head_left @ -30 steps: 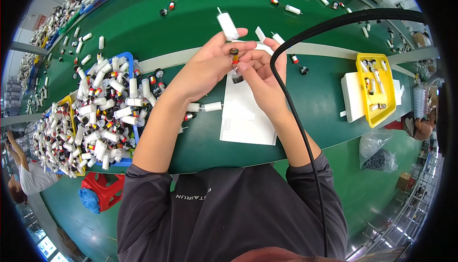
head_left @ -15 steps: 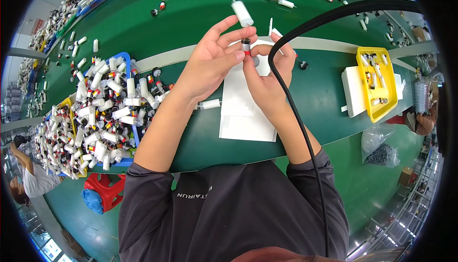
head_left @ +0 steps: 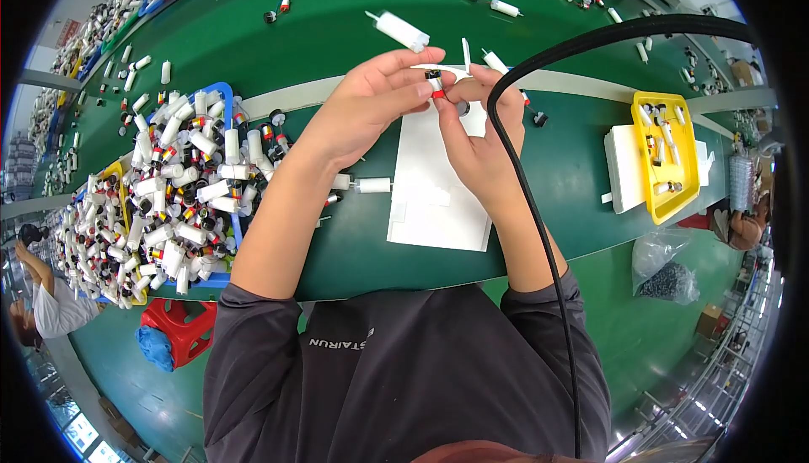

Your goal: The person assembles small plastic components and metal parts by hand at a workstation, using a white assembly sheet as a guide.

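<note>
My left hand pinches a small black, white and red cylinder between thumb and fingers. My right hand closes on the same piece from the other side, its thumb at the red end. Just beyond my left fingertips a white cylinder with a thin tip sticks out, tilted to the left; how it joins the small cylinder is hidden by the fingers. Under my hands lies a white paper sheet. Next to my left forearm another white cylinder rests on the green table.
On the left, a blue tray is heaped with similar parts. To the right, a yellow tray holds several more, beside a white stack. A black cable loops past my right hand. Loose parts lie on the far green surface.
The white cylinder beyond my left fingers has swung left and now lies flatter. The small cylinder has tilted slightly between my hands, which stay in almost the same place.
</note>
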Motion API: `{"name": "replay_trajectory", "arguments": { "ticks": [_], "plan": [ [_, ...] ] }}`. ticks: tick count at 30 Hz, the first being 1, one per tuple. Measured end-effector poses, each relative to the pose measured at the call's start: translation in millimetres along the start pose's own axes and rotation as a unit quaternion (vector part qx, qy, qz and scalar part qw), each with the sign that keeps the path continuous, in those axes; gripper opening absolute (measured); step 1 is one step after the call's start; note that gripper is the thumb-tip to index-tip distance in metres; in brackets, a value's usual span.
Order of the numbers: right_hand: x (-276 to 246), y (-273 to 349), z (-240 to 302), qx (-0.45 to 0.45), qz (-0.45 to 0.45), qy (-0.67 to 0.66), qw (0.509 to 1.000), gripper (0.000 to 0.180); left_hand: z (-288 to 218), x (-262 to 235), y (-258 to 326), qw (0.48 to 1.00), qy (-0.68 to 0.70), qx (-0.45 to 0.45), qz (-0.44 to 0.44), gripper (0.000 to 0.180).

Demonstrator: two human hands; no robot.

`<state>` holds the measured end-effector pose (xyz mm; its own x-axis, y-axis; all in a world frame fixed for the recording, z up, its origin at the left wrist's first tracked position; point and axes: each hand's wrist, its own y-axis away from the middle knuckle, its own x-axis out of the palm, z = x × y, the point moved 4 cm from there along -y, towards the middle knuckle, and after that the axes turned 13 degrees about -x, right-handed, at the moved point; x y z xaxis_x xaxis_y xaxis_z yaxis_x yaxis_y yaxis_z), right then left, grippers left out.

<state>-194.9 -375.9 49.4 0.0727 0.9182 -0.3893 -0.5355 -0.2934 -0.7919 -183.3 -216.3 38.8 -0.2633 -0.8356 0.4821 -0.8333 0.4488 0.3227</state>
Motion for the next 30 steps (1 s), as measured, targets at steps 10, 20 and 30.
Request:
{"name": "replay_trajectory", "arguments": {
  "ticks": [10,20,30],
  "plan": [
    [2.3,5.0,-4.3,0.037,-0.018,-0.018,0.999,0.057,-7.6,7.3,2.6,0.993,-0.058,0.089,-0.055,0.04],
    [-16.3,-10.0,-12.4,0.321,-0.055,-0.326,0.888,0.01,-8.6,5.3,2.1,0.991,-0.076,0.083,-0.068,0.038],
    [-5.2,2.3,-25.9,0.453,-0.054,-0.419,0.785,0.013,-1.1,10.3,-2.3,0.991,-0.1,0.071,-0.054,0.041]
  ]
}}
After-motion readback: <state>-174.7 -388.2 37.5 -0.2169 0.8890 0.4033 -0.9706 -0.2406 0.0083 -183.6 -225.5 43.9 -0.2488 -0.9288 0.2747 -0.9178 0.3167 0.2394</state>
